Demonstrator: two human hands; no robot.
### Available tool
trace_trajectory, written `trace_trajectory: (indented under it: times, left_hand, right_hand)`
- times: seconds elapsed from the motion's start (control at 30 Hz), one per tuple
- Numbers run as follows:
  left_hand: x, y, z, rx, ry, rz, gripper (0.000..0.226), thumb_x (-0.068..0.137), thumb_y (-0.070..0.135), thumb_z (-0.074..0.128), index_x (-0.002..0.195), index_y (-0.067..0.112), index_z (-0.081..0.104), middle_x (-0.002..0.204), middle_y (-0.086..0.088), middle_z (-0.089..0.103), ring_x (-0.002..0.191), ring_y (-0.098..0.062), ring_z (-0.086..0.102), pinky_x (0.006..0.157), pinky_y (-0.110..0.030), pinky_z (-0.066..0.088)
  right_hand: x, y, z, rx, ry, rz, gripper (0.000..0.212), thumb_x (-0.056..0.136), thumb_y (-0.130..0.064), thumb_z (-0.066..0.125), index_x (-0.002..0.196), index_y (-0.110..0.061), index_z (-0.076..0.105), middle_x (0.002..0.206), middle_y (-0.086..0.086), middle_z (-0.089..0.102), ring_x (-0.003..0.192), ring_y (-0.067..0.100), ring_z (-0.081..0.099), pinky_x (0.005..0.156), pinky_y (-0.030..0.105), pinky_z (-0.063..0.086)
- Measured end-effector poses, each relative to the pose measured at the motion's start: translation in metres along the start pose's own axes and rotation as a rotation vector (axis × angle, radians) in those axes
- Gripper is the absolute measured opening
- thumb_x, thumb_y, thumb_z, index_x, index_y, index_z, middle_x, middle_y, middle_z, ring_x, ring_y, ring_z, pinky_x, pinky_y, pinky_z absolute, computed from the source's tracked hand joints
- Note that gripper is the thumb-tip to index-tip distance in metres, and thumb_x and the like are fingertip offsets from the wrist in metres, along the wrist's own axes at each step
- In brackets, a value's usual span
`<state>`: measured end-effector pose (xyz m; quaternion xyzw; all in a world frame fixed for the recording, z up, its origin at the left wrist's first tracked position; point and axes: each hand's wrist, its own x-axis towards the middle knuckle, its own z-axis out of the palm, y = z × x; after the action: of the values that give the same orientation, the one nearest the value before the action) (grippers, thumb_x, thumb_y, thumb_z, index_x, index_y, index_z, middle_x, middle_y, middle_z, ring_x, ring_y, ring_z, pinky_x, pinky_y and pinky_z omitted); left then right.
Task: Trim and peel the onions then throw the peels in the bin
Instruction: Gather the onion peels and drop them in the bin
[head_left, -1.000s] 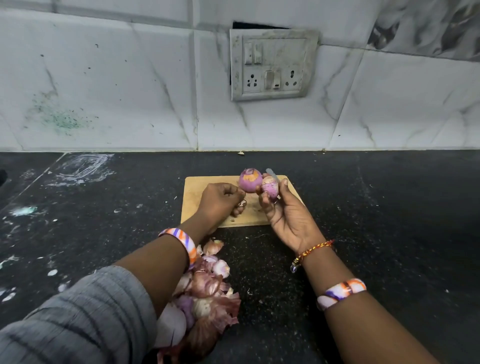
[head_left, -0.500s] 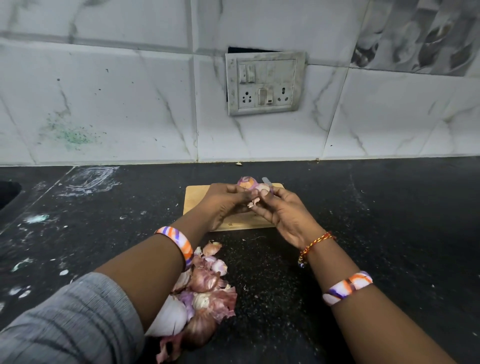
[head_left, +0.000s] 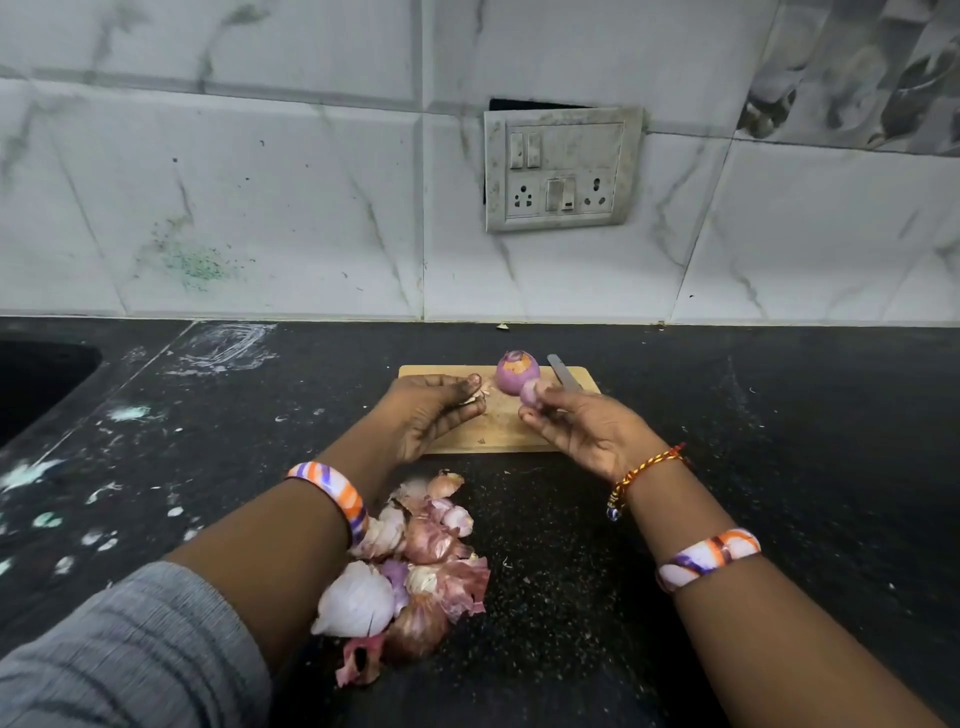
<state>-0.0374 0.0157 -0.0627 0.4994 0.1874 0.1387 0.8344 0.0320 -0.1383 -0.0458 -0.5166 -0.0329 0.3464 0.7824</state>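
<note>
My left grip (head_left: 434, 410) hovers over the near-left part of the wooden chopping board (head_left: 582, 375), thumb and fingers pinching a pale scrap of onion skin (head_left: 479, 396) just pulled free. Below that wrist, toward me on the black desk (head_left: 779, 415), lies the heap of peels (head_left: 410, 566); I cannot count the pieces, they overlap too much.

Just right of my left thumb, one peeled onion (head_left: 516, 372) sits on the far part of the board, apart from both grips. My right grip (head_left: 582, 426) holds a second, smaller onion (head_left: 531, 392) pinched at the fingertips, close against the first. A knife (head_left: 565, 375) blade pokes out beyond that grip; whether I am also holding its handle I cannot tell, since the hand hides it.

So: two onions, one board, one knife, one heap. No bin is in view.

Risks, as I judge them: the small onion is slick and held only by fingertips, so a harder tug on its skin could shoot it off the board. If the blade is in the same grip, my left fingers reaching in for skin could meet its edge. The heap sits right under my left forearm, and a careless sweep would scatter it over the desk.
</note>
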Motion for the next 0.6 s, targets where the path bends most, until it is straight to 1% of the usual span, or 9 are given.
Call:
trace_trajectory:
  times: [0.07, 0.1, 0.2, 0.27, 0.33, 0.37, 0.4, 0.5, 0.6]
  left_hand:
    - [0.000, 0.005, -0.008, -0.025, 0.057, -0.008, 0.011, 0.083, -0.005, 0.056, 0.072, -0.005, 0.057, 0.049, -0.003, 0.065, 0.049, -0.010, 0.065, 0.052, -0.017, 0.055]
    - [0.000, 0.008, -0.013, -0.023, 0.081, -0.008, 0.011, 0.083, -0.005, 0.056, 0.072, -0.005, 0.057, 0.050, -0.004, 0.066, 0.049, -0.011, 0.066, 0.052, -0.018, 0.056]
    - [0.000, 0.016, -0.028, 0.018, 0.131, -0.007, 0.011, 0.083, -0.007, 0.056, 0.072, -0.006, 0.056, 0.052, -0.006, 0.066, 0.049, -0.012, 0.066, 0.049, -0.017, 0.054]
    - [0.002, 0.021, -0.037, 0.068, 0.175, -0.012, 0.011, 0.084, -0.009, 0.054, 0.074, -0.006, 0.056, 0.064, -0.012, 0.065, 0.052, -0.015, 0.067, 0.048, -0.015, 0.053]
    - [0.005, 0.023, -0.044, 0.135, 0.221, -0.013, 0.014, 0.085, -0.012, 0.050, 0.074, -0.006, 0.056, 0.076, -0.015, 0.060, 0.064, -0.020, 0.065, 0.049, -0.016, 0.054]
    - [0.006, 0.024, -0.047, 0.168, 0.238, -0.010, 0.016, 0.085, -0.013, 0.049, 0.074, -0.004, 0.057, 0.079, -0.015, 0.059, 0.070, -0.021, 0.063, 0.050, -0.016, 0.055]
    - [0.007, 0.024, -0.051, 0.198, 0.250, -0.005, 0.018, 0.085, -0.014, 0.048, 0.075, -0.003, 0.057, 0.081, -0.015, 0.059, 0.073, -0.021, 0.061, 0.051, -0.016, 0.055]
    - [0.006, 0.025, -0.059, 0.289, 0.267, 0.004, 0.022, 0.086, -0.014, 0.046, 0.075, 0.001, 0.059, 0.084, -0.012, 0.059, 0.075, -0.018, 0.061, 0.053, -0.015, 0.055]
    - [-0.003, 0.026, -0.064, 0.390, 0.242, 0.029, 0.023, 0.086, -0.014, 0.046, 0.074, 0.001, 0.058, 0.080, -0.012, 0.058, 0.071, -0.016, 0.059, 0.054, -0.013, 0.054]
  right_hand:
    - [0.006, -0.003, 0.005, -0.122, 0.007, -0.038, 0.041, 0.084, 0.013, 0.052, 0.124, 0.006, 0.048, 0.095, 0.016, 0.060, 0.075, 0.025, 0.064, 0.056, 0.030, 0.057]
    - [0.008, -0.003, 0.008, -0.183, -0.020, -0.023, 0.041, 0.084, 0.015, 0.051, 0.124, 0.004, 0.049, 0.104, 0.018, 0.060, 0.081, 0.027, 0.063, 0.060, 0.031, 0.057]
    - [0.021, -0.002, 0.027, -0.384, -0.122, 0.030, 0.035, 0.088, 0.010, 0.049, 0.122, 0.001, 0.054, 0.122, 0.022, 0.056, 0.083, 0.024, 0.063, 0.065, 0.029, 0.056]
    - [0.036, 0.004, 0.038, -0.704, -0.095, -0.106, 0.035, 0.086, 0.006, 0.056, 0.120, -0.003, 0.059, 0.117, 0.015, 0.060, 0.083, 0.017, 0.062, 0.065, 0.018, 0.055]
    - [0.052, 0.014, 0.046, -1.069, -0.020, -0.412, 0.030, 0.084, 0.001, 0.062, 0.113, -0.006, 0.066, 0.112, 0.009, 0.066, 0.089, 0.009, 0.058, 0.068, 0.007, 0.047]
    - [0.058, 0.020, 0.049, -1.142, 0.002, -0.530, 0.025, 0.083, 0.000, 0.062, 0.106, -0.005, 0.069, 0.108, 0.009, 0.068, 0.087, 0.008, 0.057, 0.068, 0.006, 0.044]
    - [0.064, 0.027, 0.052, -1.176, 0.012, -0.602, 0.020, 0.083, 0.002, 0.061, 0.099, -0.005, 0.070, 0.102, 0.011, 0.069, 0.083, 0.009, 0.057, 0.067, 0.007, 0.045]
    - [0.080, 0.045, 0.054, -1.275, 0.041, -0.721, 0.020, 0.079, 0.009, 0.054, 0.084, -0.005, 0.067, 0.096, 0.015, 0.063, 0.077, 0.018, 0.057, 0.070, 0.024, 0.049]
    - [0.083, 0.052, 0.055, -1.336, 0.054, -0.726, 0.022, 0.078, 0.013, 0.053, 0.085, -0.004, 0.065, 0.100, 0.013, 0.059, 0.081, 0.018, 0.057, 0.075, 0.024, 0.047]
